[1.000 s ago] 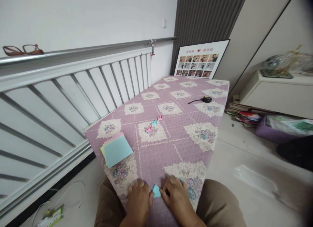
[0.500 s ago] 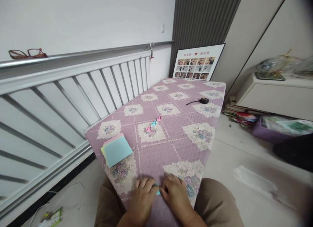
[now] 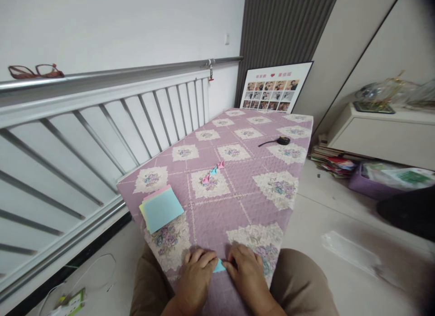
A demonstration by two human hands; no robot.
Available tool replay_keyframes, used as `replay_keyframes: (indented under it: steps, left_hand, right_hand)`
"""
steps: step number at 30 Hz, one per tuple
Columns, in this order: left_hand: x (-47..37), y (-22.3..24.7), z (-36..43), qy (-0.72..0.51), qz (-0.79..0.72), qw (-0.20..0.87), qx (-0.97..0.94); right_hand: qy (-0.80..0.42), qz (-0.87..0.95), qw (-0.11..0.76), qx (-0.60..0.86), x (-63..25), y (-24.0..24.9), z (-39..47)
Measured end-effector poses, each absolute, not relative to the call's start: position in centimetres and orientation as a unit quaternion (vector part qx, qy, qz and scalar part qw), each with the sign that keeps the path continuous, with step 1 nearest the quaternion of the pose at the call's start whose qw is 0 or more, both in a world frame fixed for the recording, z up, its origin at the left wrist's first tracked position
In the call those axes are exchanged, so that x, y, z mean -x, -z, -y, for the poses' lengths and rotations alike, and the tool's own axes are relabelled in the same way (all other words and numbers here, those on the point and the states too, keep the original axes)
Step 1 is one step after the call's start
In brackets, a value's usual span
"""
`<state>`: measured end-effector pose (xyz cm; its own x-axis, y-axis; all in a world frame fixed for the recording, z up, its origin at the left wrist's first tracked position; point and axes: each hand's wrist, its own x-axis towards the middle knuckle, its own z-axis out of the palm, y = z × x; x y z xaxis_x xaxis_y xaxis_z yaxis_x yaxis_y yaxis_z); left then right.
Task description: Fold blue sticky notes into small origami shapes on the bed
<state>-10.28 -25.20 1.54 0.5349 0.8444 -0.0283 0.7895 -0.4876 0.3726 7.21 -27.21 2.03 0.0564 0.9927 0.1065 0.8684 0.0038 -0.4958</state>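
A small piece of folded blue paper lies on the cloth at the table's near end. My left hand closes its fingers on the paper's left side. On its other side, my right hand pinches the right end with thumb and fingertips. Both hands hide part of the paper. To the left sits a stack of coloured paper sheets, blue on top with yellow and pink edges showing. Beyond my hands stand small folded paper pieces in a row: a pink one, a blue one and another pink one.
A black, round-headed object with a thin tail rests farther back on the patterned tablecloth. A white railing runs along the left side, with glasses on its ledge. A framed photo board leans at the far end.
More of the blue paper shows between my hands now. My right fingers have shifted slightly to the right, while the left hand stays nearly in place.
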Motion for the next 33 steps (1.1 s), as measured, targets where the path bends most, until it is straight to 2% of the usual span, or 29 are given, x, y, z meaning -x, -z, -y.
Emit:
replay_keyframes:
  steps: [10,16,21,28,33]
  left_hand:
    - [10.4,-1.6,25.3,-0.055,-0.503,0.154,-0.849]
    - [10.7,-1.5,25.0,-0.066,-0.514,0.174,-0.837]
    - [11.0,-1.9,24.7,-0.063,-0.525,0.202,-0.824]
    - [11.4,-2.5,24.2,-0.021,-0.523,0.221,-0.823]
    - [11.9,-1.5,24.0,-0.037,-0.502,0.175,-0.846]
  right_hand:
    - [-0.098,0.677,0.219,0.696,-6.9,-1.8,27.4]
    - [-0.047,0.769,0.236,0.592,-5.2,0.2,29.3]
    - [0.028,0.812,0.194,0.550,-5.0,2.7,30.6]
    - [-0.005,0.833,0.174,0.525,-7.1,4.1,30.9]
    - [-0.009,0.827,0.170,0.535,-7.8,4.1,30.8]
